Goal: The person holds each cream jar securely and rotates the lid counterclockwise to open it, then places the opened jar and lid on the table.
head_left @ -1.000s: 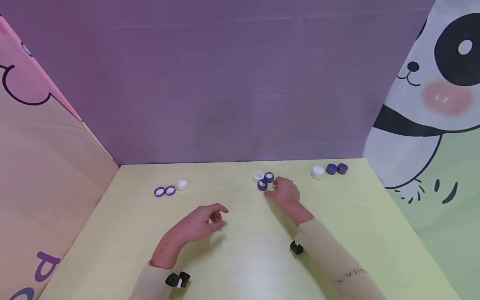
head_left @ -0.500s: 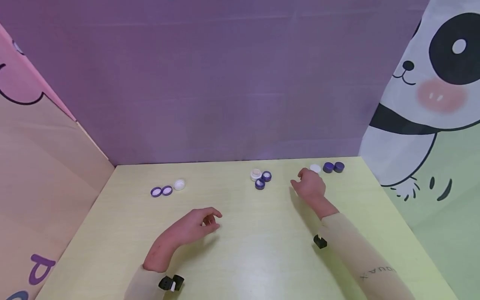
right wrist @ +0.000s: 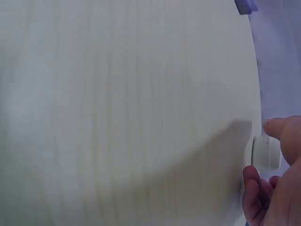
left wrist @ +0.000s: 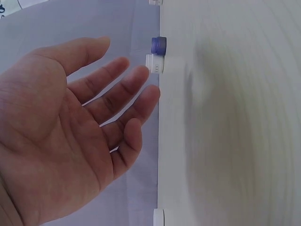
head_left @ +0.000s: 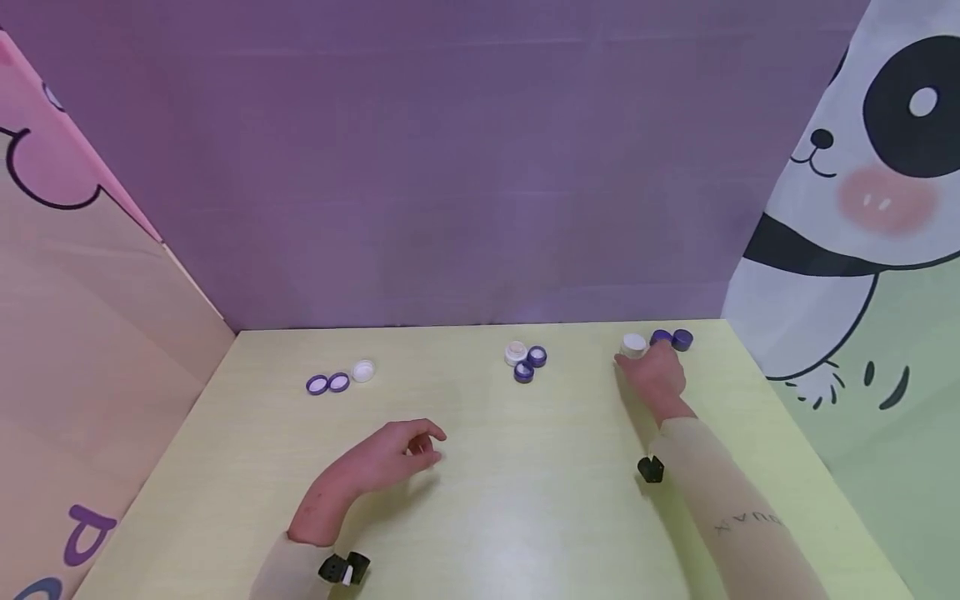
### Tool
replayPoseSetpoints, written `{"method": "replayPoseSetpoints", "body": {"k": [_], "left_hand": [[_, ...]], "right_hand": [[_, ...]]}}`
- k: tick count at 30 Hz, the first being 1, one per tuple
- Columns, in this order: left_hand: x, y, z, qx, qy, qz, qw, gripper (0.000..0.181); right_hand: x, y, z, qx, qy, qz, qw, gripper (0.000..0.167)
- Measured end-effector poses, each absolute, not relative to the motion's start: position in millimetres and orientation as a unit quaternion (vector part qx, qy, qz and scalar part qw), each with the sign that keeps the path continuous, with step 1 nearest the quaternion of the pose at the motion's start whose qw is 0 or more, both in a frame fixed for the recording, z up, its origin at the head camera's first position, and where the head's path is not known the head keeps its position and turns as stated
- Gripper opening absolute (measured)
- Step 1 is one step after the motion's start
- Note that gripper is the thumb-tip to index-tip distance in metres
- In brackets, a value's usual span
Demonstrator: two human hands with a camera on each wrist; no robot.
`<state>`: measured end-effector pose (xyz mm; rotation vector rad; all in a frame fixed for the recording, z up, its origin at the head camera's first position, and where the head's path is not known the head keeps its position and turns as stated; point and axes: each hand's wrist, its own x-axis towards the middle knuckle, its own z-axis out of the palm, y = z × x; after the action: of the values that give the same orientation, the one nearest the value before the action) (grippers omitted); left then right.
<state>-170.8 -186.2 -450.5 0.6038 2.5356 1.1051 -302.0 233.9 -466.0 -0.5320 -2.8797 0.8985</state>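
Pale wood grain covers the tabletop (head_left: 480, 517), and near its back-right corner stands a small white cylindrical jar (head_left: 633, 343). Just right of it, a dark purple cylindrical jar (head_left: 661, 335) is partly covered by the right hand (head_left: 654, 372), with a matching purple jar (head_left: 682, 340) close beside. Further left, a small white open-topped pot (head_left: 515, 352) clusters with two purple-rimmed pots (head_left: 523, 372); well left of those lie two flat purple-rimmed discs (head_left: 317, 384) and a round white disc (head_left: 363, 371).

The right thumb and forefinger are parted, one on each side of the white jar; whether they touch it cannot be told. The left hand (head_left: 390, 454) hangs loosely curled, holding nothing, its thumb apart from the fingers.

Behind the jars, the back edge meets a purple fabric wall (head_left: 480, 167). Wide gaps separate the three groups, with broad tabletop between the hands.
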Motion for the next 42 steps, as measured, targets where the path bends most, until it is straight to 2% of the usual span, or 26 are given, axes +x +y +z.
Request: {"method": "replayPoseSetpoints", "body": {"k": [5,18,31,37,42], "left_hand": [[-170,-187,-451,0.207,0.883,0.39,0.158,0.029],[-172,-190,-454,0.209,0.888,0.384,0.144,0.027],[-173,-190,-451,0.204,0.894,0.377,0.127,0.023],[-174,-192,-448,0.217,0.893,0.38,0.104,0.021],[-176,-191,-447,0.227,0.892,0.383,0.08,0.019]], "right_hand": [[-305,238,-475,-0.188,-0.928,0.321,0.027,0.063],[-309,236,-481,-0.182,-0.925,0.329,0.059,0.049],[-311,236,-483,-0.177,-0.921,0.34,0.068,0.05],[-312,236,-482,-0.177,-0.914,0.361,0.061,0.06],[-306,232,-477,-0.17,-0.912,0.368,0.061,0.058]]}}
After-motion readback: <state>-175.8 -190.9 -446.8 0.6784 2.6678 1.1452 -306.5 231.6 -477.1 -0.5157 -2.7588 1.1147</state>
